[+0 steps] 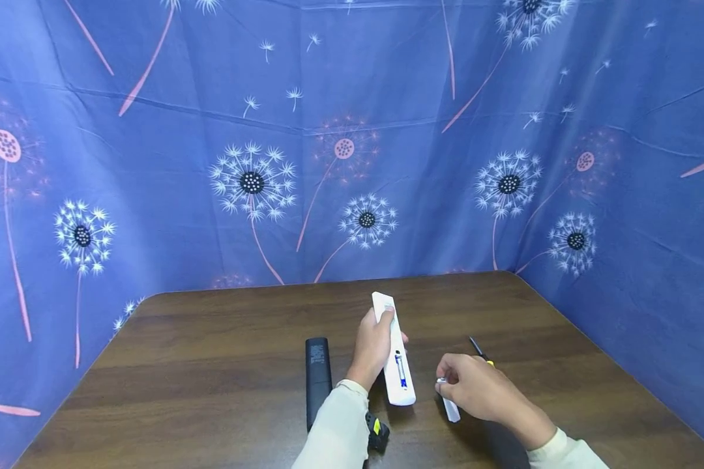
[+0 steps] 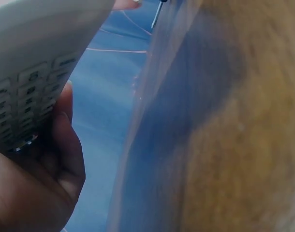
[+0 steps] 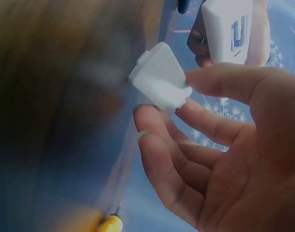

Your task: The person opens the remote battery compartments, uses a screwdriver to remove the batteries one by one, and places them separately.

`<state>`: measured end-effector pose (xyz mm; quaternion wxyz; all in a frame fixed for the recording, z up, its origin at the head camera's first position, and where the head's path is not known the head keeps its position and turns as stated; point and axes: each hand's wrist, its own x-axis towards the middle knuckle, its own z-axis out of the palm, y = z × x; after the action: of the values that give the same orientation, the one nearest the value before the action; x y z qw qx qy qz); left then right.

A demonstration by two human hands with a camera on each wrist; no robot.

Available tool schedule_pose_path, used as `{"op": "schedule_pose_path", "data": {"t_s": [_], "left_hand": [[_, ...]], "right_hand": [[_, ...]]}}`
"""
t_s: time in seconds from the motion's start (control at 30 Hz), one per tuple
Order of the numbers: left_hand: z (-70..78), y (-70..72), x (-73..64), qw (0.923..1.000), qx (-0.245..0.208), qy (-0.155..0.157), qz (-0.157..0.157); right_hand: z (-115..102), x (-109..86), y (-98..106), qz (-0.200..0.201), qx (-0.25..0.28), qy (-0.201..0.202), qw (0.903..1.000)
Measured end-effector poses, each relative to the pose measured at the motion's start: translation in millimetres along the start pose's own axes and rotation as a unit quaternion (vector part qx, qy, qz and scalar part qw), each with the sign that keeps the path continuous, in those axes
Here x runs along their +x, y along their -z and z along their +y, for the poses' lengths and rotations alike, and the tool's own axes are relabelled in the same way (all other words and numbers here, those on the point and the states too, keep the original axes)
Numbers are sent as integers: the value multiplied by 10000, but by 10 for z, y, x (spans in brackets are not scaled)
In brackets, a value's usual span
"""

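My left hand (image 1: 371,348) grips a white remote control (image 1: 394,365) over the table, its back turned up and the thumb lying along it. Near the remote's lower end, the battery slot is uncovered, with a blue-and-white battery (image 1: 401,371) in it. Rows of buttons on the remote's underside (image 2: 34,94) show in the left wrist view, fingers wrapped round its edge. To the right of the remote, apart from it, my right hand (image 1: 478,389) pinches a white battery cover (image 3: 159,77) between thumb and index finger; the other fingers are bent loosely below it.
A black remote control (image 1: 318,378) lies on the brown table (image 1: 211,365), left of my left forearm. Beyond my right hand is a screwdriver (image 1: 477,347) with a yellow-and-black handle. A small black object with a yellow patch (image 1: 378,433) shows beside my left sleeve. Blue dandelion-print cloth (image 1: 170,163) surrounds the table's back and sides.
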<state>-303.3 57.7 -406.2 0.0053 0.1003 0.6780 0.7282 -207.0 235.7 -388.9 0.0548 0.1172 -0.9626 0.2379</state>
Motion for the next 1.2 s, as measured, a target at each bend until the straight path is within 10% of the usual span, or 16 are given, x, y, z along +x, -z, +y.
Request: {"op": "schedule_pose_path", "data": {"t_s": [1.2], "left_hand": [[-5, 17, -15, 9999, 100, 86, -50]], "right_hand": [[-49, 22, -38, 24, -968, -572, 9937]]}}
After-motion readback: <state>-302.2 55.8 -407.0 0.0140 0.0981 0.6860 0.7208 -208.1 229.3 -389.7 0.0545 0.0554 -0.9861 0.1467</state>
